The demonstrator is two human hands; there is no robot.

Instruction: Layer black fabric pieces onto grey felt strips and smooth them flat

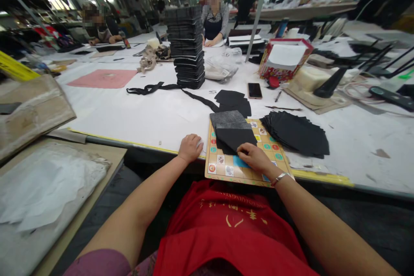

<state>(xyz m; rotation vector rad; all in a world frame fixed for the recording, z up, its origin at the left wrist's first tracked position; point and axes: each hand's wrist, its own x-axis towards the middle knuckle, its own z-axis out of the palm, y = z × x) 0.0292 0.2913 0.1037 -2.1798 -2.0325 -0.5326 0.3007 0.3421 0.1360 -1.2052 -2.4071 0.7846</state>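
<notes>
My right hand [254, 156] pinches the near edge of a black fabric piece [234, 138] that lies on a patterned game board [215, 172]. A greyish piece [228, 118] lies along the far side of the black one. My left hand [190, 148] rests at the table edge, left of the board, its fingers curled. Something small and whitish shows by its fingertips, too little to name. Right of the board lies a fanned stack of black pieces [297, 133]. More black pieces [234, 101] lie just beyond the board.
A tall black stack [186, 47] stands ahead, with a black strap [145, 89] beside it. A phone [255, 90], a red patterned box [284, 58] and a foam block with a black cone [330, 84] are to the right. Cardboard [35, 112] is at left. Co-workers sit across the table.
</notes>
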